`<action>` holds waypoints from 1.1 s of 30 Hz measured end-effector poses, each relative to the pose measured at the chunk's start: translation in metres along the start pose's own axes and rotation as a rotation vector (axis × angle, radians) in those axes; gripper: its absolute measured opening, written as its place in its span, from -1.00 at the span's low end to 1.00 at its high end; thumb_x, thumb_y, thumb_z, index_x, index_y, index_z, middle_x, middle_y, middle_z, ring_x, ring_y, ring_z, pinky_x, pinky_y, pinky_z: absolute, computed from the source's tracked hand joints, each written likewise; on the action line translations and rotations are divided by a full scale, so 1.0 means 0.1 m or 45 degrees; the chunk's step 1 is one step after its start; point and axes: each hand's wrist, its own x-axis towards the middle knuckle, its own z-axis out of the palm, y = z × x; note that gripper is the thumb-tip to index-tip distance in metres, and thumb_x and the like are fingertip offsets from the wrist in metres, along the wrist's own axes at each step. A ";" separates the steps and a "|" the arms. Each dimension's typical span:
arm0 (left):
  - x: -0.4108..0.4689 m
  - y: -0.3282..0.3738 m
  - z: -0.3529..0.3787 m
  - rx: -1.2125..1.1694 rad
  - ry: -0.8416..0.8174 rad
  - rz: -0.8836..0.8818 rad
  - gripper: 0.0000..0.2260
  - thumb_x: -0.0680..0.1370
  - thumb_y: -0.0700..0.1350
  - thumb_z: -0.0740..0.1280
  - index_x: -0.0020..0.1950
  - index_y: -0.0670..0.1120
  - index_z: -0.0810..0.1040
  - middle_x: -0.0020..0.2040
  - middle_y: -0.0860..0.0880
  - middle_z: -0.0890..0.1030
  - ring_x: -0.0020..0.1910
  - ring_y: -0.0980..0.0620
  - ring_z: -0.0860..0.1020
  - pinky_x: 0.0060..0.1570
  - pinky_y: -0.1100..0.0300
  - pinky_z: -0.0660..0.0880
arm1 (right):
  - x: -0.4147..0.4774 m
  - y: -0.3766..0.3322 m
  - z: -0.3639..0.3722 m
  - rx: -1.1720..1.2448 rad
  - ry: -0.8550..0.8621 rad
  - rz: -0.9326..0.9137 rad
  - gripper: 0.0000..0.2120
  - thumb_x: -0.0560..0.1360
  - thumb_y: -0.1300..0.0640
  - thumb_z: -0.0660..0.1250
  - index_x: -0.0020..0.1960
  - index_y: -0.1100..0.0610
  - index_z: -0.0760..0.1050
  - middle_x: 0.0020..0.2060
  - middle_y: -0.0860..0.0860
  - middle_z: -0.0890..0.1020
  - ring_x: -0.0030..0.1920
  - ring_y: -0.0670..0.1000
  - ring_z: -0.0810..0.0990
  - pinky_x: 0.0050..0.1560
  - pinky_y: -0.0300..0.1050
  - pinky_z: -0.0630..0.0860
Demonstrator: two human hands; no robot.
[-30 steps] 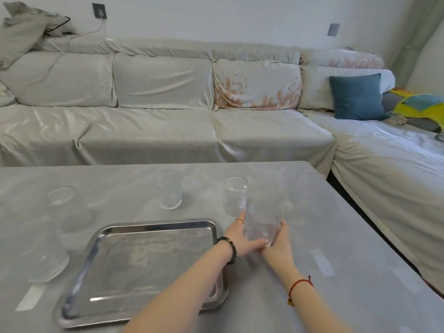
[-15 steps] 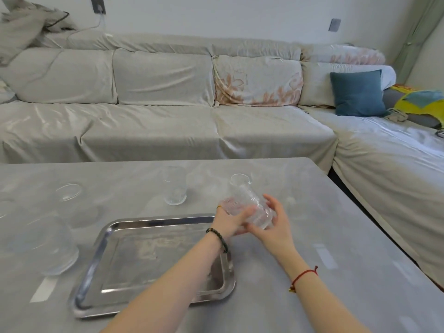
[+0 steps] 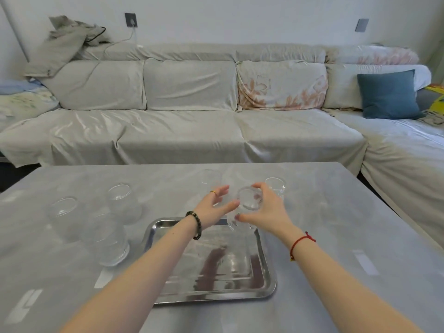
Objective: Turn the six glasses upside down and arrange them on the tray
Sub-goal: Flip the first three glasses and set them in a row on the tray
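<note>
- Right hand [image 3: 264, 210] grasped a clear drinking glass [image 3: 248, 200], base uppermost, over the far right corner of the rectangular steel tray [image 3: 264, 265] at frame centre.
- Left hand [image 3: 213, 207] was released, fingers spread just beside that glass.
- Five other clear glasses stood on the grey worktop [image 3: 336, 236]: three at left [image 3: 113, 241], two behind the hands [image 3: 276, 186].
</note>
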 end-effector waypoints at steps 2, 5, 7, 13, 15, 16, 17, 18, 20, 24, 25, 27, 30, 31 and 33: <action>0.03 -0.03 0.08 -0.044 -0.062 -0.043 -0.40 0.42 0.07 0.36 0.39 0.00 0.23 0.40 -0.01 0.35 0.34 0.04 0.34 0.32 0.09 0.33 | 0.03 0.05 0.10 -0.021 -0.029 0.028 -0.21 0.12 0.07 0.57 0.25 0.06 0.28 0.07 -0.03 0.47 0.09 -0.02 0.46 0.07 -0.16 0.42; 0.08 -0.14 0.24 -0.056 -0.015 -0.080 -0.36 0.40 -0.01 0.40 0.40 -0.07 0.21 0.38 -0.05 0.37 0.32 0.01 0.38 0.29 0.07 0.38 | 0.03 0.18 0.21 0.069 -0.037 0.136 -0.21 0.14 0.13 0.57 0.26 0.08 0.26 0.10 0.06 0.51 0.07 0.03 0.51 0.07 -0.13 0.47; 0.10 -0.20 0.29 -0.037 0.011 -0.083 -0.35 0.39 -0.02 0.42 0.40 -0.07 0.21 0.37 -0.04 0.37 0.31 0.02 0.38 0.21 0.20 0.38 | 0.01 0.28 0.26 0.087 -0.041 0.164 -0.21 0.14 0.12 0.57 0.27 0.08 0.25 0.12 0.07 0.52 0.06 0.03 0.52 0.05 -0.15 0.47; 0.13 -0.29 0.29 -0.066 0.030 -0.078 -0.37 0.37 -0.03 0.44 0.37 -0.08 0.27 0.35 -0.06 0.42 0.32 -0.01 0.39 0.32 0.05 0.37 | 0.02 0.37 0.32 0.071 -0.022 0.120 -0.17 0.13 0.03 0.58 0.30 0.05 0.26 0.06 -0.05 0.50 0.07 -0.04 0.49 0.05 -0.20 0.43; 0.12 -0.30 0.29 -0.062 0.035 -0.073 -0.37 0.36 -0.02 0.44 0.37 -0.07 0.28 0.33 -0.05 0.43 0.31 -0.01 0.40 0.33 0.01 0.36 | 0.01 0.38 0.32 0.080 -0.029 0.103 -0.16 0.13 0.01 0.58 0.30 0.04 0.25 0.04 -0.09 0.47 0.06 -0.07 0.47 0.02 -0.23 0.39; 0.11 -0.30 0.29 -0.059 0.034 -0.068 -0.37 0.36 -0.01 0.44 0.36 -0.07 0.28 0.33 -0.05 0.44 0.30 -0.01 0.41 0.33 0.01 0.36 | -0.01 0.39 0.33 0.092 -0.028 0.098 -0.16 0.13 0.01 0.58 0.31 0.04 0.25 0.03 -0.11 0.46 0.05 -0.08 0.46 0.00 -0.27 0.37; 0.10 -0.31 0.30 -0.063 0.034 -0.062 -0.37 0.36 -0.01 0.44 0.36 -0.07 0.29 0.32 -0.05 0.45 0.30 0.00 0.41 0.33 0.00 0.37 | -0.02 0.41 0.33 0.111 -0.027 0.097 -0.16 0.14 0.00 0.58 0.31 0.03 0.25 0.04 -0.12 0.45 0.06 -0.09 0.45 -0.01 -0.30 0.36; 0.09 -0.32 0.30 -0.072 0.035 -0.062 -0.36 0.36 0.00 0.44 0.37 -0.08 0.28 0.32 -0.06 0.45 0.30 0.00 0.42 0.33 0.00 0.37 | -0.03 0.42 0.34 0.138 -0.030 0.099 -0.17 0.15 0.01 0.57 0.31 0.02 0.25 0.06 -0.11 0.46 0.08 -0.09 0.45 0.00 -0.31 0.36; 0.07 -0.35 0.32 -0.096 0.042 -0.062 -0.35 0.36 0.02 0.43 0.38 -0.09 0.27 0.33 -0.05 0.45 0.30 0.02 0.41 0.35 0.00 0.35 | -0.06 0.45 0.35 0.206 -0.068 0.115 -0.19 0.16 0.04 0.57 0.31 -0.01 0.24 0.12 -0.11 0.47 0.15 -0.08 0.45 0.07 -0.27 0.37; 0.05 -0.39 0.36 -0.108 0.040 -0.035 -0.38 0.38 0.05 0.41 0.37 -0.08 0.29 0.32 -0.03 0.46 0.30 0.06 0.41 0.36 0.09 0.31 | -0.12 0.49 0.35 0.305 -0.121 0.115 -0.32 0.20 0.12 0.55 0.20 -0.10 0.29 0.04 -0.24 0.50 0.15 -0.10 0.47 -0.05 -0.40 0.35; 0.05 -0.39 0.36 -0.114 0.042 -0.034 -0.38 0.38 0.05 0.41 0.36 -0.08 0.29 0.31 -0.03 0.46 0.29 0.06 0.41 0.33 0.13 0.32 | -0.12 0.49 0.35 0.320 -0.122 0.118 -0.33 0.21 0.13 0.55 0.20 -0.10 0.30 0.04 -0.24 0.50 0.15 -0.10 0.47 -0.06 -0.42 0.34; 0.05 -0.39 0.37 -0.129 0.042 -0.039 -0.37 0.37 0.05 0.40 0.37 -0.08 0.28 0.32 -0.03 0.45 0.30 0.06 0.40 0.29 0.18 0.33 | -0.13 0.48 0.33 0.328 -0.136 0.121 -0.33 0.23 0.12 0.55 0.23 -0.09 0.29 0.06 -0.22 0.50 0.16 -0.10 0.46 -0.04 -0.43 0.33; 0.01 -0.39 0.38 -0.173 0.075 -0.084 -0.34 0.40 0.14 0.31 0.41 -0.07 0.20 0.40 -0.01 0.34 0.37 0.05 0.31 0.32 0.19 0.26 | -0.16 0.50 0.30 0.394 -0.194 0.124 -0.25 0.26 0.11 0.53 0.33 -0.04 0.23 0.24 -0.16 0.44 0.28 -0.11 0.39 0.19 -0.34 0.36; -0.01 -0.40 0.40 -0.226 0.100 -0.108 -0.42 0.45 0.16 0.23 0.40 -0.04 0.21 0.40 0.01 0.33 0.39 0.06 0.28 0.32 0.19 0.22 | -0.19 0.52 0.30 0.474 -0.215 0.167 -0.20 0.28 0.10 0.52 0.40 -0.01 0.17 0.30 -0.14 0.37 0.34 -0.12 0.32 0.31 -0.24 0.32; -0.07 -0.43 0.43 -0.364 0.114 -0.151 -0.58 0.53 0.18 0.02 0.33 0.06 0.29 0.32 0.08 0.36 0.35 0.11 0.28 0.30 0.19 0.18 | -0.24 0.53 0.29 0.694 -0.218 0.271 -0.25 0.39 0.03 0.40 0.46 0.02 0.08 0.38 -0.09 0.28 0.40 -0.09 0.23 0.43 -0.08 0.20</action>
